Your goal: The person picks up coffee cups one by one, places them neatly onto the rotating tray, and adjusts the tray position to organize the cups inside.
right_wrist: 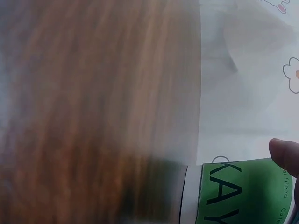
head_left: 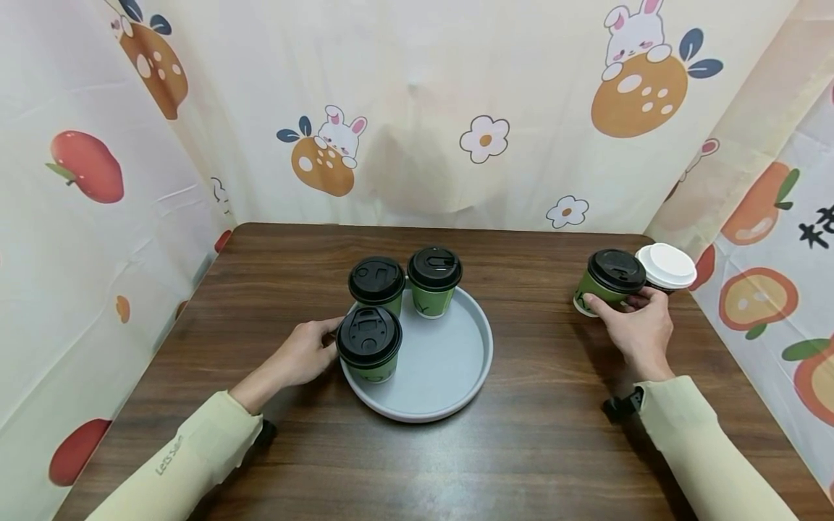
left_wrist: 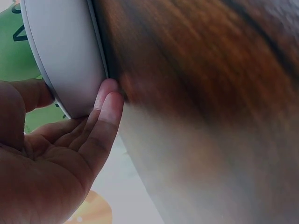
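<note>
On the grey round tray (head_left: 449, 376) stand three green paper cups with black lids: a front cup (head_left: 370, 346), a back-left cup (head_left: 376, 282) and a back-right cup (head_left: 434, 282). My left hand (head_left: 302, 354) grips the tray's left edge, thumb over the rim and fingers against its outer side and underside, as the left wrist view shows. Over at the right, my right hand (head_left: 641, 329) holds another green cup (right_wrist: 245, 191) with a black lid, thumb on its near side. The other fingers are partly hidden behind it.
A white-lidded cup (head_left: 666, 266) stands right beside the held one, its body mostly hidden. The brown wooden table (head_left: 521, 449) meets a printed cloth (head_left: 417, 87) at the back and sides.
</note>
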Demonstrator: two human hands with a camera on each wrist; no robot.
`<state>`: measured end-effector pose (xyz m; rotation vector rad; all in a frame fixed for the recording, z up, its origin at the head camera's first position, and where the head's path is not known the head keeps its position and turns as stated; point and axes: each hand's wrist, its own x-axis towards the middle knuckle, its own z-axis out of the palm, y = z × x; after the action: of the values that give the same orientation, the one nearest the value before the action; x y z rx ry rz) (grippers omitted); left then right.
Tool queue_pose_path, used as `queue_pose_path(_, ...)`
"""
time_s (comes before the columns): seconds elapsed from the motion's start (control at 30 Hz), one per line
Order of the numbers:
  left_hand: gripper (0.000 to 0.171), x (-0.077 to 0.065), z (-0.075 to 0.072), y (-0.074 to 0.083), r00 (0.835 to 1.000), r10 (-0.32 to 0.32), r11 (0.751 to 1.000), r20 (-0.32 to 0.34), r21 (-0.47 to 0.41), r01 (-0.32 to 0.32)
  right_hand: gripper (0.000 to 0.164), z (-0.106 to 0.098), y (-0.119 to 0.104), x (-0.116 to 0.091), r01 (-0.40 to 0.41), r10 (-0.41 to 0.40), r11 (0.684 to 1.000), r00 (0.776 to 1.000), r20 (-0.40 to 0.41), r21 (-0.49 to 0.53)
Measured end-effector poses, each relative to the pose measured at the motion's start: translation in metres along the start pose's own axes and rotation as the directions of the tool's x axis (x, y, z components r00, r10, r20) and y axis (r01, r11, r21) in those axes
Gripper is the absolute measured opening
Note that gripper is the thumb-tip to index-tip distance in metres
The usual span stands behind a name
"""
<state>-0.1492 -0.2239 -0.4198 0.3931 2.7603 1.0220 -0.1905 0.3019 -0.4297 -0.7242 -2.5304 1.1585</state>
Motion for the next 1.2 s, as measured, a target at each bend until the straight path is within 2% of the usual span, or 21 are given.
queue_pose_path(0.27,0.046,0.000,0.000,0.000,1.000,-0.020,1.000,0.012,-0.010,0.020,0.100,0.002,0.000,0.003,0.004,-0.004,1.000,1.000,0.016,-0.008)
queue_pose_path(0.5,0.046,0.000,-0.001,0.000,1.000,-0.019,1.000,0.018,-0.022,0.019,0.103,0.003,-0.002,0.005,0.000,-0.001,1.000,0.999,0.035,0.027)
queue_pose_path(0.83,0.046,0.000,-0.001,0.000,1.000,-0.010,1.000,0.013,-0.010,0.011,0.097,0.006,-0.003,0.011,0.041,-0.041,0.999,0.999,-0.005,0.033)
queue_pose_path(1.2,0.046,0.000,0.000,-0.001,1.000,0.011,1.000,0.005,-0.004,-0.011,0.095,0.008,-0.003,0.013,0.036,-0.035,0.999,0.999,-0.011,0.038)
